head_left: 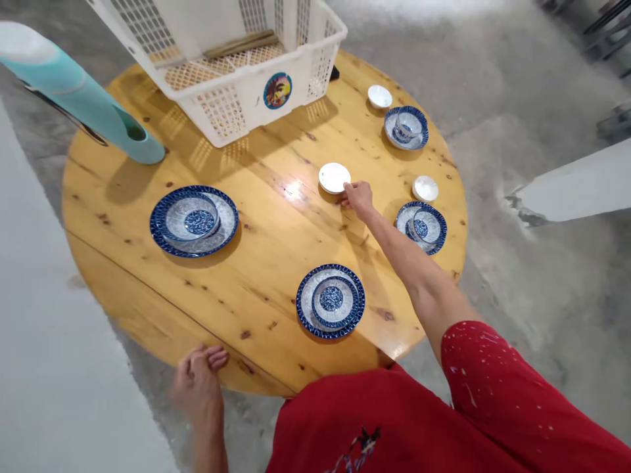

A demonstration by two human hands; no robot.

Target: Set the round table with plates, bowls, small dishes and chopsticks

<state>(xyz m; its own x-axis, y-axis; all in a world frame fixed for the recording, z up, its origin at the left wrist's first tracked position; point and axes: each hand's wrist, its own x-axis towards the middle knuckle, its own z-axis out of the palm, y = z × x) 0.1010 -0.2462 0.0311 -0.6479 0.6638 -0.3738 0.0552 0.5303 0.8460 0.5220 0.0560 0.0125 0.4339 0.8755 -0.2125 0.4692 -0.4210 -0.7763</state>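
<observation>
My right hand [359, 197] pinches the near right rim of a small white dish [334, 178] at the middle of the wooden table. My left hand [200, 374], slightly blurred, hangs at the table's near left edge with fingers loosely curled and nothing visible in it. Between my hands, close to my body, a blue-and-white bowl [335, 301] rests on a matching plate [306, 309]. Farther left, another patterned bowl [190, 218] stands on a blue-rimmed plate [227, 226].
Two more bowl-and-plate sets [406, 127] [420, 227] stand on the right side, each with a white dish [379, 97] [424, 188] nearby. A white plastic crate [236, 108] holding wooden sticks [241, 45] and a tall turquoise cylinder [93, 98] occupy the table's [266, 263] far side.
</observation>
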